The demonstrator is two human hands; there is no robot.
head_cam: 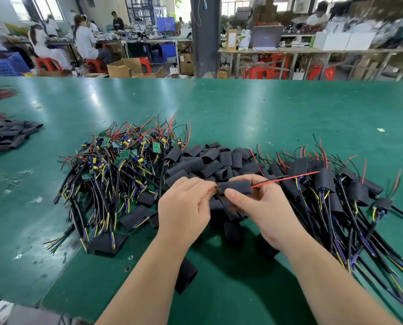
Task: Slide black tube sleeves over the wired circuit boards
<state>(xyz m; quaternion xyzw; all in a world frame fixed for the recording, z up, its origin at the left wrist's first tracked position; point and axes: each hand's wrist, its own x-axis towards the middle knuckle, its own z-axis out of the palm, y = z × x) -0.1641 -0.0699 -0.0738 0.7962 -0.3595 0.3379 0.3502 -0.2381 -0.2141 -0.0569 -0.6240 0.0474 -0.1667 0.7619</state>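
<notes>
**Sleeve held between both hands, above the middle pile**

We note both hands raised just above the green bench (266, 109), meeting in front of us. The right hand (261, 207) grips 1 black tube sleeve (235, 186), thumb across its near face and fingers behind it. The sleeve lies roughly level. The left hand (184, 207) has its fingers curled at the sleeve's left end, pinching a small brownish part that just shows there. We cannot tell how much of the board sits inside. A red wire (287, 178), with a black one beside it, sticks out of the sleeve's right end and points right.

3 heaps lie on the bench beyond the hands:
- left: bare circuit boards (125, 156), green, tangled in black, yellow, blue and red leads
- middle: loose sleeves (210, 160), directly behind the hands
- right: sleeved boards (336, 188), cables trailing toward us

1 stray sleeve (186, 275) lies beside the left forearm. A further sleeve heap (8, 134) sits at the far left edge of the bench.
</notes>
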